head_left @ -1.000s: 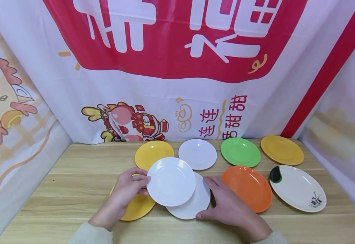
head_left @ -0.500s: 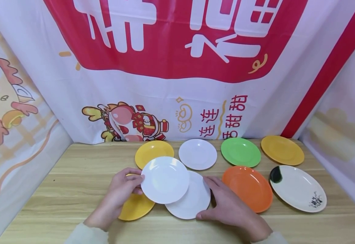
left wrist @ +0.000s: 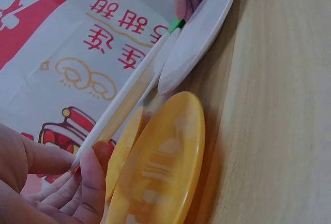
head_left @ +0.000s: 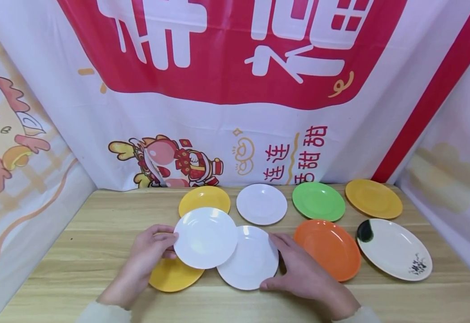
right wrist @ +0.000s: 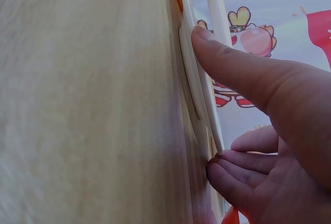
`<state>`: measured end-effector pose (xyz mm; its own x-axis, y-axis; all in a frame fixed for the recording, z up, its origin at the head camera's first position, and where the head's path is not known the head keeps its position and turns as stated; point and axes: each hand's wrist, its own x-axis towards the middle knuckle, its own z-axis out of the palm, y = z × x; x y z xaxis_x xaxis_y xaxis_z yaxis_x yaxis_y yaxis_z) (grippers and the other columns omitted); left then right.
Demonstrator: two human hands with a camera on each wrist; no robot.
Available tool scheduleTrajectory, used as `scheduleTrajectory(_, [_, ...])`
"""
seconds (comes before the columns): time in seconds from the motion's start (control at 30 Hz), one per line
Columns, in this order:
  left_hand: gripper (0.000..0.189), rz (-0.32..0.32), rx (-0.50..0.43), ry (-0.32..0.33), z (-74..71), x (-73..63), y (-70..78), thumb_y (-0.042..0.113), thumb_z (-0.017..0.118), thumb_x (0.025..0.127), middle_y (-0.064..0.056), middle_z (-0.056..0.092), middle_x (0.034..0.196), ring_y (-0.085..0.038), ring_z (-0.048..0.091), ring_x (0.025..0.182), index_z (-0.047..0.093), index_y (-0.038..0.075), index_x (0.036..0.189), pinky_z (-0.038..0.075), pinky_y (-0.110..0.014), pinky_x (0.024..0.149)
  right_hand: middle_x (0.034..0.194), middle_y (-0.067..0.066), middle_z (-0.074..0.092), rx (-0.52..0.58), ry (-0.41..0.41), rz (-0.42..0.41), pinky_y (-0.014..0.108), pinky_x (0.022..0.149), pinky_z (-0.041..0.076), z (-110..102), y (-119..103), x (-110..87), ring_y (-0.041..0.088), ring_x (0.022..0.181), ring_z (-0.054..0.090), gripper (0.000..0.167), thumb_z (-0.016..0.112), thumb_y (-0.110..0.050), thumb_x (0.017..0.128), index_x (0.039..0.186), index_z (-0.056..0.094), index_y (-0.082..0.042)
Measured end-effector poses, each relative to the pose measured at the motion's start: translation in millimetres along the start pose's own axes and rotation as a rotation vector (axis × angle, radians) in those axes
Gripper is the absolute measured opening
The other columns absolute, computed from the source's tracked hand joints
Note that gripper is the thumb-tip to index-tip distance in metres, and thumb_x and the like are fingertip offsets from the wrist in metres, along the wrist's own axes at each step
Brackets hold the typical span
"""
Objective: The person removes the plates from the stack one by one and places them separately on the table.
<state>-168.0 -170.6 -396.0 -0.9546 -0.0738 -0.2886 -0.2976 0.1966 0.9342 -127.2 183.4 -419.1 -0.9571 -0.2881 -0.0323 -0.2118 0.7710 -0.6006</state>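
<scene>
In the head view my left hand pinches the left rim of a round white plate, raised above the table. The left wrist view shows this plate edge-on, tilted, between thumb and fingers. My right hand grips the right edge of a second white plate, low at the table, with thumb and fingers spread along its rim. The raised plate overlaps that plate's left part. Below my left hand lies a yellow plate, partly hidden by the raised plate.
Behind stand a yellow plate, a white plate, a green plate and another yellow plate in a row. An orange plate and an oval patterned plate lie right. Printed cloth borders the wooden table.
My left hand has moved left with the raised white plate, uncovering more of the lower white plate and covering more of the near yellow one. My right hand has stayed in place.
</scene>
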Motion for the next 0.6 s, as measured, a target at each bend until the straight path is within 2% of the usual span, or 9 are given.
scheduleTrajectory(0.1, [0.045, -0.010, -0.008, 0.014, -9.9, 1.9, -1.6, 0.013, 0.066, 0.106, -0.006, 0.081, 0.108, -0.015, 0.070, 0.084, 0.051, -0.006, 0.144, 0.063, -0.023, 0.071, 0.156, 0.007, 0.054, -0.001, 0.002, -0.005, 0.055, 0.121, 0.049, -1, 0, -0.1, 0.027, 0.141, 0.055, 0.112, 0.098, -0.056, 0.069, 0.160, 0.049, -0.013])
scheduleTrajectory(0.33, [0.054, -0.015, -0.029, 0.048, -42.7, 8.2, -7.2, 0.016, 0.065, 0.107, 0.006, 0.078, 0.097, -0.009, 0.068, 0.080, 0.043, -0.008, 0.150, 0.063, -0.021, 0.074, 0.157, 0.007, 0.054, -0.003, 0.004, -0.018, 0.056, 0.120, 0.050, -2, -1, 0.0, 0.027, 0.139, 0.056, 0.114, 0.097, -0.060, 0.069, 0.161, 0.048, -0.014])
scheduleTrajectory(0.6, [0.051, -0.032, -0.114, 0.124, -76.4, 14.0, -17.7, 0.012, 0.062, 0.108, 0.009, 0.067, 0.089, -0.005, 0.067, 0.077, 0.041, -0.009, 0.150, 0.064, -0.020, 0.073, 0.157, 0.009, 0.053, -0.003, -0.004, -0.011, 0.056, 0.121, 0.049, -3, -3, -0.6, 0.029, 0.141, 0.055, 0.115, 0.097, -0.060, 0.069, 0.161, 0.048, -0.012])
